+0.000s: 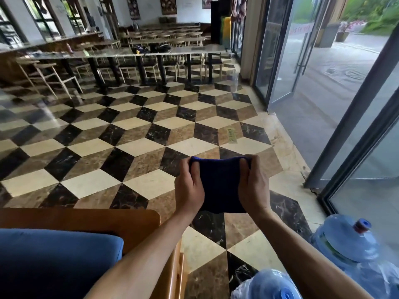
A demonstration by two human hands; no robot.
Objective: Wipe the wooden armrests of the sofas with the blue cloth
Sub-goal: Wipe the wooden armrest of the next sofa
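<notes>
Both my hands hold the blue cloth out in front of me, above the tiled floor.

My left hand (190,186) grips the left edge of the folded blue cloth (220,184), fingers curled over its top corner, and my right hand (253,186) clamps the right edge the same way, so the cloth is stretched between them. It hangs in the air over the cube-patterned floor (133,134), touching nothing else. The sofa's wooden armrest (86,219) lies below and to my left, apart from the cloth, with a blue cushion (54,262) beside it. Two blue water jugs (347,240) stand at my lower right near the glass doors (302,61).
</notes>
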